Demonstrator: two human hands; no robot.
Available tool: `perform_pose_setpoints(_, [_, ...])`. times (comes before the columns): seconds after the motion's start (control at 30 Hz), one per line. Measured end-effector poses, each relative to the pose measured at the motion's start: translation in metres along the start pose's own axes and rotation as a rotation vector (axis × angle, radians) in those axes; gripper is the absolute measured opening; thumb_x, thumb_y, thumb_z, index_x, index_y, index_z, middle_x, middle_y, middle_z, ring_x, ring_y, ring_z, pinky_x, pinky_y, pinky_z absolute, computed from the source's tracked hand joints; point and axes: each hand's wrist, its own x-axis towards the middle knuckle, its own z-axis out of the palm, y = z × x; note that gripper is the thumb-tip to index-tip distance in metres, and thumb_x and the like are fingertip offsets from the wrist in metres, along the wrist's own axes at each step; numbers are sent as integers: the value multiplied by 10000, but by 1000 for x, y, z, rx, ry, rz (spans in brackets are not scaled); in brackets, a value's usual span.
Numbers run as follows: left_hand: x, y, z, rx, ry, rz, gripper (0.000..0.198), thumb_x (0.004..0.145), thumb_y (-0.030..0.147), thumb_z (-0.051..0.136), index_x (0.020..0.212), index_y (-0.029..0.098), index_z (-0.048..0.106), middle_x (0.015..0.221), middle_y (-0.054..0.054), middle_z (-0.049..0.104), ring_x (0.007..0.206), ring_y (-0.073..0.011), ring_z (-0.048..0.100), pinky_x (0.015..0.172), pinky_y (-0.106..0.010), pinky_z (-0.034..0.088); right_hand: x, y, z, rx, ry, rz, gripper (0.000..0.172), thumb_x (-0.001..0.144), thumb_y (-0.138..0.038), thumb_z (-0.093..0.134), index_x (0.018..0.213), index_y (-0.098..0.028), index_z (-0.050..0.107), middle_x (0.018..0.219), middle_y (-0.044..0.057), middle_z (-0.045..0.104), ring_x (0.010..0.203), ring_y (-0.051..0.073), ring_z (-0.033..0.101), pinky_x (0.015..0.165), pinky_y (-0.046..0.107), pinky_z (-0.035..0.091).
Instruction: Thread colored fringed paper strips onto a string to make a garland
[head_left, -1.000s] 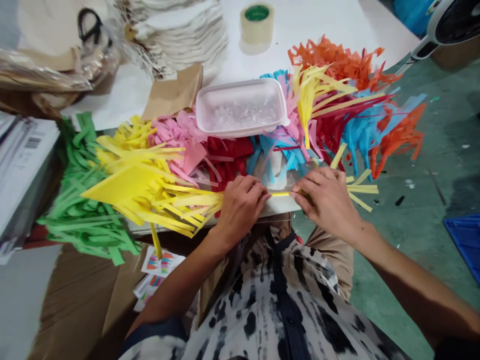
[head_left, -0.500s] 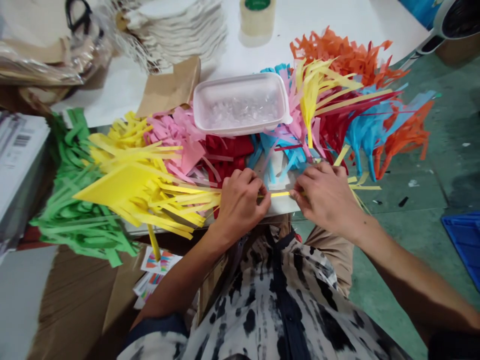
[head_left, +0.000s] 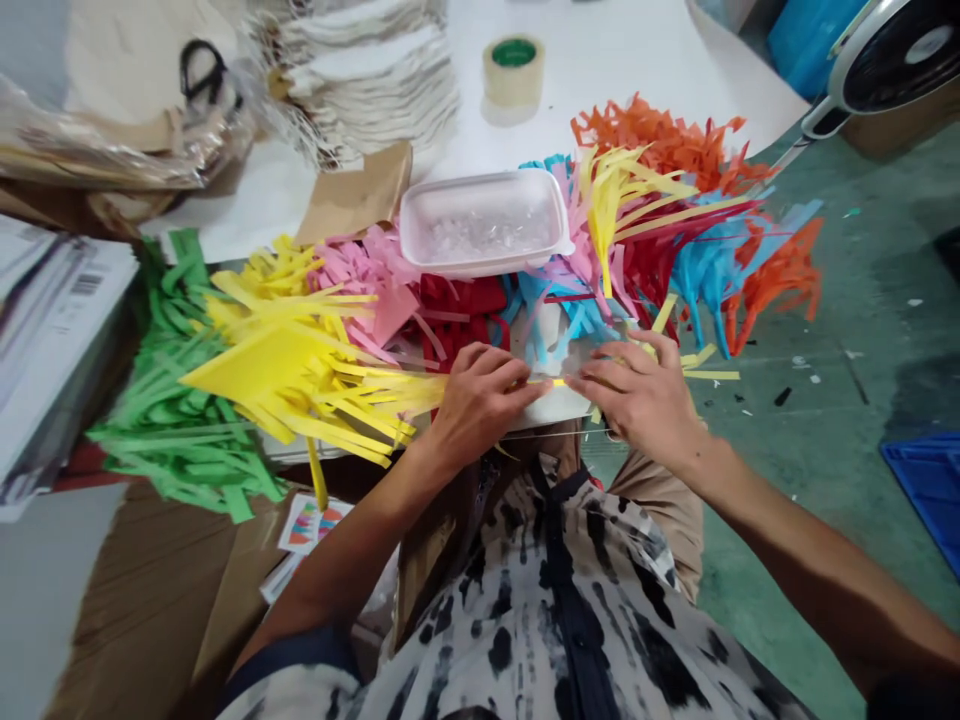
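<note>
At the table's front edge, my left hand [head_left: 484, 400] is closed around the narrow, twisted middle of a yellow paper tassel [head_left: 277, 365]. Its fringe fans out to the left, with a flat sheet piece on top. Close by on the right, my right hand [head_left: 643, 392] pinches the same yellow twist, thumb and fingertips almost meeting the left ones. Pale yellow strips stick out behind the right fingers. Just beyond both hands lie red tassels [head_left: 465, 305] and blue strips [head_left: 559, 310]. The fingers partly hide the twist.
Green fringe [head_left: 176, 400] lies left, pink fringe [head_left: 367, 280] nearer the middle. A clear plastic tub [head_left: 484, 265] holds small transparent pieces. Behind it stand a tape roll [head_left: 513, 85] and stacked white cloth [head_left: 367, 75]. Orange fringe [head_left: 667, 140] and a fan [head_left: 892, 60] are right.
Both hands have drawn closer together along the yellow twist, and the gap between them has shrunk. The right fingers have spread and shifted. The camera view has moved slightly.
</note>
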Motion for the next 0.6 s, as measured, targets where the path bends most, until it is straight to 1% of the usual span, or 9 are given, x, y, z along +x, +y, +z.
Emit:
perform_pose_setpoints(0.1, [-4,-4,-10,82,31,11,255,994,182,619,1148,323,764,1042,-11,772,1063,-231,617,1062,-462,410,3,-3,-2,-39,-14,-28,248,1071,-237,519,1139,-335,737,1146,-17,758,1234,264,595,1183,536,262])
perform_pose_setpoints(0.17, [-3,-3,-16,93,9,19,246,951,169,631,1120,285,767,1084,-26,775,1092,-248,621,1108,-491,400,10,-5,-3,-74,-35,-68,210,1060,-248,533,1089,-303,733,1136,4,751,1225,268,583,1167,541,284])
perform_pose_setpoints(0.23, [-1,1,-21,69,-41,34,218,922,178,635,1083,249,763,1096,-43,772,1100,-254,633,1166,-517,376,19,-7,-4,-118,-47,-112,209,1066,-218,523,1013,-255,721,1065,24,741,1134,249,593,1127,513,333])
perform_pose_setpoints(0.33, [0,12,-24,45,-70,17,129,956,267,637,989,227,755,1037,-55,765,1051,-242,653,1199,-518,360,29,-8,-2,-164,-48,-166,273,1068,-147,492,902,-212,699,900,33,697,950,219,576,1059,459,391])
perform_pose_setpoints(0.4, [-2,21,-23,69,-46,-23,168,995,338,634,965,217,747,995,-55,761,984,-229,660,1134,-485,411,31,-9,0,-177,-41,-208,295,1063,-124,482,875,-206,695,857,37,672,905,214,550,1050,441,406])
perform_pose_setpoints(0.47, [-6,28,-19,112,-3,-69,189,1008,363,645,1045,206,743,969,-54,761,919,-224,660,993,-441,465,28,-12,1,-179,-23,-245,287,1061,-120,484,894,-200,703,876,44,677,913,213,545,1056,434,411])
perform_pose_setpoints(0.53, [-11,34,-13,151,51,-95,184,1009,320,657,1128,199,727,943,-47,761,871,-218,658,857,-400,465,23,-17,0,-178,-1,-256,263,1059,-120,498,923,-188,713,920,56,698,937,217,556,1050,441,415])
perform_pose_setpoints(0.6, [-16,38,-9,183,99,-96,128,1006,240,656,1103,191,723,900,-39,758,821,-203,654,775,-375,444,20,-25,-4,-176,6,-232,235,1050,-112,523,948,-186,722,965,65,716,967,222,572,1036,452,415])
